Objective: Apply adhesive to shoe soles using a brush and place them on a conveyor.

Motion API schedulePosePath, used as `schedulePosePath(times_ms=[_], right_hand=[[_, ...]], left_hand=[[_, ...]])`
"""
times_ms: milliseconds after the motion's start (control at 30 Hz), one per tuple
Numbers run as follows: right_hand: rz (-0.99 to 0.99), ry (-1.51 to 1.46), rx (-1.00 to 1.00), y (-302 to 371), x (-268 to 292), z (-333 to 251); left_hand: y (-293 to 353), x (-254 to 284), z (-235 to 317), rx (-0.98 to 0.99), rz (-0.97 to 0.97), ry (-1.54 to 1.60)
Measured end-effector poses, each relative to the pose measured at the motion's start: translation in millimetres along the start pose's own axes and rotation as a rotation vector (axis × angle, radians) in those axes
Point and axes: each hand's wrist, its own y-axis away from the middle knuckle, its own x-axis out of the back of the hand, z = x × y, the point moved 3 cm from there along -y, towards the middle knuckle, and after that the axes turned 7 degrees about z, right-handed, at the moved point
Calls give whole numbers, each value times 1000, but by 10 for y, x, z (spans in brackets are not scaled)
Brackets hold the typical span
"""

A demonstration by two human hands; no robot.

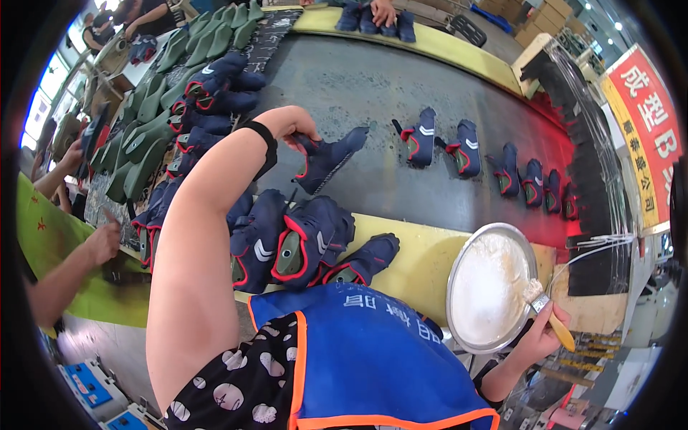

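Observation:
My left hand (pixel 297 125) is stretched far out over the grey belt, its fingers closed on the red-lined collar of a navy shoe upper (pixel 333 161). The upper's toe points away to the right. In my right hand (pixel 536 344) is a brush (pixel 564 334) with a yellow handle and pale, coated bristles. Those bristles are over the right side of a round metal pan (pixel 452 315), which holds a white substance. Closer to me, several navy shoe uppers with red trim and green lasts inside, one of them (pixel 365 259), lie along the yellow ledge (pixel 423 236).
More navy uppers (pixel 467 149) stand along the belt (pixel 315 72) toward a red-lit opening (pixel 562 143) with black strip curtains. Green lasts (pixel 147 140) fill a rack at left. Another person's hand (pixel 104 240) is nearby at left; a further hand (pixel 383 12) touches uppers across the belt.

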Motion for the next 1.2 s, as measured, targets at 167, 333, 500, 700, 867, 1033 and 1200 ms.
schedulePosePath(times_ms=[167,333,500,700,867,1033,1200], right_hand=[[7,82,-8,38,141,129],[23,23,-29,44,83,220],[8,11,-38,50,-49,296],[10,138,-139,163,69,504],[-65,221,-290,238,91,834],[-175,348,-209,279,-96,1081],[-346,481,-231,270,-156,1174]], left_hand=[[-258,-185,114,35,52,266],[-70,-461,60,-372,426,-107],[-227,-887,-16,-522,239,-428],[-280,-909,311,-203,-33,-101],[924,-927,842,-66,-363,590],[2359,-1045,1149,-274,-442,784],[3324,-1323,1215,-364,-609,804]])
